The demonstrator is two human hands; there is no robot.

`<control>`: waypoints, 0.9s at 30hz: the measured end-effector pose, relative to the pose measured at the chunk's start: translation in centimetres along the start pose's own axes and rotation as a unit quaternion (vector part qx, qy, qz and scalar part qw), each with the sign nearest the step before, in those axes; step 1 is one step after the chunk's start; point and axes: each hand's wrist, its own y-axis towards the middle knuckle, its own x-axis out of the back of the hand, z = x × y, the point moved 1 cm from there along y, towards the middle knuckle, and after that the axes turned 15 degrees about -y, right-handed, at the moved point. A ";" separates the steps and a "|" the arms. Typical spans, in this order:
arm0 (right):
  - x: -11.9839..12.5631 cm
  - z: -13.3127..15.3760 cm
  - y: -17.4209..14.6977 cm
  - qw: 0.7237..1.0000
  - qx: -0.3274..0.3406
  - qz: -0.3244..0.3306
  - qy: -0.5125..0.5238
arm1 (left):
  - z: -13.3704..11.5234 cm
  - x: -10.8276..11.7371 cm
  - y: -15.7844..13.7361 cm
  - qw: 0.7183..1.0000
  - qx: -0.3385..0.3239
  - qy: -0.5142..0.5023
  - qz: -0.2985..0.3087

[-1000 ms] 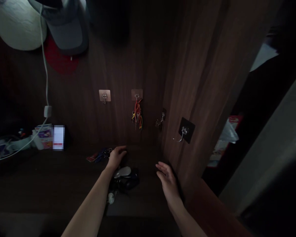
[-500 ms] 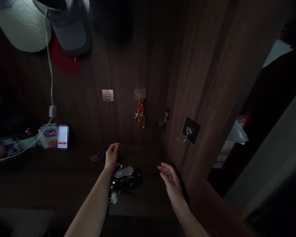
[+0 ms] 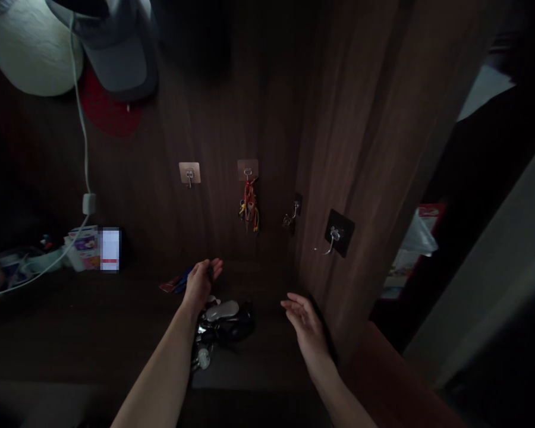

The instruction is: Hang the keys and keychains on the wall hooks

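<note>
My left hand [image 3: 200,284] is low over the dark wooden shelf, its fingers stretched toward the back panel. A dark patch shows at its palm; whether that is a small thing or shadow is unclear. Just left of the wrist lie a blue item [image 3: 183,279] and a reddish flat tag [image 3: 170,285], partly covered by the hand. Nearer to me sits a cluster of keys [image 3: 203,359] with a grey rounded fob [image 3: 223,311] and black pieces. On the right, my right hand [image 3: 307,324] is open beside the side panel, touching no loose object.
Orange-corded keys [image 3: 249,208] hang from an adhesive hook [image 3: 248,170] on the back panel, with a bare hook [image 3: 189,173] to their left. Side-panel hooks [image 3: 339,233] jut near my right hand. Caps [image 3: 120,65], a white cable [image 3: 81,113] and small boxes [image 3: 87,245] occupy the left.
My left hand has gone from a pinch to extended fingers, staying near the blue item. My right hand keeps its open pose. The whole view has shifted slightly.
</note>
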 end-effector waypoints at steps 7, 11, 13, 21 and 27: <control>0.0 0.1 -0.2 1.000 -0.004 0.005 -0.008 | -0.2 0.2 0.0 0.999 0.041 -0.035 -0.009; 0.0 -0.2 0.0 1.000 0.005 -0.001 -0.009 | -0.1 0.2 0.0 0.997 0.073 -0.031 0.011; -0.1 -0.3 0.1 1.000 0.005 -0.005 -0.005 | 0.0 0.1 0.0 0.998 0.058 0.010 0.019; -0.1 -0.5 0.2 1.000 0.005 -0.010 -0.002 | 1.4 -4.5 1.0 0.985 0.024 0.123 0.120; -0.1 -0.3 0.2 1.000 -0.004 -0.008 0.007 | 4.9 -10.4 2.5 0.973 0.005 0.167 0.160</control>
